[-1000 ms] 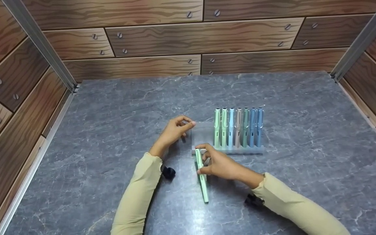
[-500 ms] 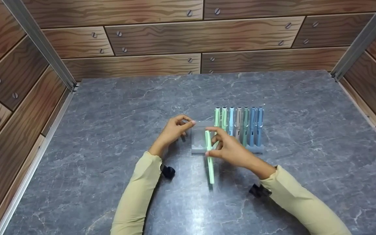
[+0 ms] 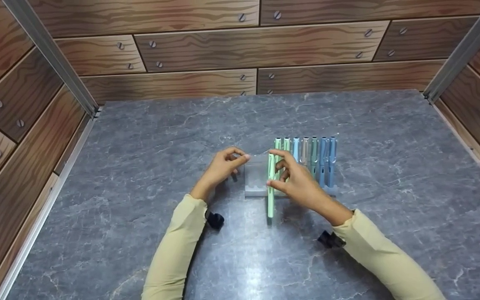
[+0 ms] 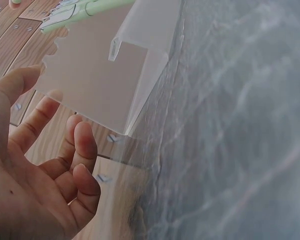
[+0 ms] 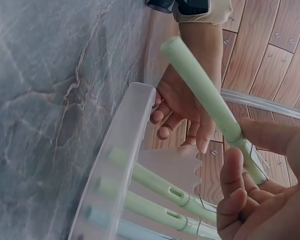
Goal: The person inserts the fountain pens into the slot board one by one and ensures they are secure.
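In the head view my right hand [image 3: 300, 183] holds a light green pen [image 3: 270, 202] between thumb and fingers, in front of a clear plastic pen rack [image 3: 257, 171]. Its lower end hangs below the rack's front ledge; the right wrist view shows that pen [image 5: 205, 92] raised apart from the rack. My left hand [image 3: 222, 167] pinches the rack's left edge. From the left wrist the thumb and index finger appear on either side of the notched panel [image 4: 90, 75], the other fingers curled loosely. Two green pens [image 5: 160, 185] stand in the rack nearest the held one.
Further right in the rack stand a light blue pen [image 3: 296, 146], a greyish-brown one [image 3: 305, 156], a dark green one and two blue pens [image 3: 332, 166]. Under everything lies a grey marbled tabletop [image 3: 160, 133], with wood-patterned walls [image 3: 198, 52] around it.
My right hand has carried the light green pen up and to the right, from below the rack's left end to just beside the standing green pens. My left hand stays at the rack's edge.
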Tool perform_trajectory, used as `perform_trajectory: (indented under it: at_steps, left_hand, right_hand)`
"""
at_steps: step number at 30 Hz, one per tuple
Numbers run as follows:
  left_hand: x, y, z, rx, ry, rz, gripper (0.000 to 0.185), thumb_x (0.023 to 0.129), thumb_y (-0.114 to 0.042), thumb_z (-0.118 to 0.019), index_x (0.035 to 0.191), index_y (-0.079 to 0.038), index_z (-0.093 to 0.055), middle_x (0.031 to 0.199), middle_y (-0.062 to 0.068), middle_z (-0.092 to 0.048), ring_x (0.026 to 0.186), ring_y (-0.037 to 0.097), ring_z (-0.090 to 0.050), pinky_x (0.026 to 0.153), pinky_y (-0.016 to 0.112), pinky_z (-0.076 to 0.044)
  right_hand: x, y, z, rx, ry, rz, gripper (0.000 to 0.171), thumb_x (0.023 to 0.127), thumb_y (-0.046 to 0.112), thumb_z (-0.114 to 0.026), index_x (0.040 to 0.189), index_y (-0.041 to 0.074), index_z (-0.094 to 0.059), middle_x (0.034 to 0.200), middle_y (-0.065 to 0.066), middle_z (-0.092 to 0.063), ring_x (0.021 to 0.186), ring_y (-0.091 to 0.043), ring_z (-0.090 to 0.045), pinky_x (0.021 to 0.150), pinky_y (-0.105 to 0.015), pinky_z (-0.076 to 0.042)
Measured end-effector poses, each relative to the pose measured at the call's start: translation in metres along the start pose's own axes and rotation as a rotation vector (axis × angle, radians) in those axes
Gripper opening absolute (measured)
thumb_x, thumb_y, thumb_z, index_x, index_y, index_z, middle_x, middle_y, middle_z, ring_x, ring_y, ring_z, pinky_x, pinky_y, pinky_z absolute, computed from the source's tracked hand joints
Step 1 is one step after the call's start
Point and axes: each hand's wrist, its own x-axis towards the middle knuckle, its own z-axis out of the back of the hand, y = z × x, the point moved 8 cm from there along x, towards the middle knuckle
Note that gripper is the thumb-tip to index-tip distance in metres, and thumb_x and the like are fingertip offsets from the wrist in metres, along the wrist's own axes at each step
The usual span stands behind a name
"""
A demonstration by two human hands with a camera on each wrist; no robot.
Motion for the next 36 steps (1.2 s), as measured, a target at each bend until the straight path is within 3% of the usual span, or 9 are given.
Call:
perform_trajectory:
  at_steps: [12,20,36]
  left_hand:
    - [0.001,0.001,-0.001,-0.007,0.003,-0.004,0.026,0.090,-0.035,-0.068,0.103,-0.012,-0.067,0.079,0.013,-0.061,0.060,0.019,-0.055,0.059,0.032,-0.050]
    - [0.000,0.000,-0.002,0.003,0.013,0.010,0.028,0.091,-0.038,-0.067,0.105,-0.014,-0.066,0.086,0.015,-0.063,0.064,0.022,-0.058,0.062,0.039,-0.054]
    - [0.000,0.001,0.000,-0.007,0.006,0.013,0.027,0.090,-0.037,-0.067,0.104,-0.014,-0.067,0.086,0.018,-0.063,0.060,0.021,-0.058,0.057,0.034,-0.053]
  right_hand:
    - [0.005,0.008,0.012,-0.098,-0.162,0.090,0.070,0.084,0.008,-0.074,0.144,0.013,-0.038,0.108,-0.013,-0.062,0.070,-0.016,-0.059,0.057,-0.027,-0.048]
    - [0.008,0.009,0.014,-0.116,-0.227,0.124,0.068,0.086,0.008,-0.072,0.143,0.013,-0.038,0.108,-0.013,-0.060,0.065,-0.015,-0.059,0.051,-0.025,-0.048]
    - [0.014,0.003,0.015,-0.219,-0.334,0.173,0.065,0.086,0.012,-0.073,0.141,0.014,-0.038,0.106,-0.011,-0.063,0.056,-0.014,-0.060,0.045,-0.027,-0.044]
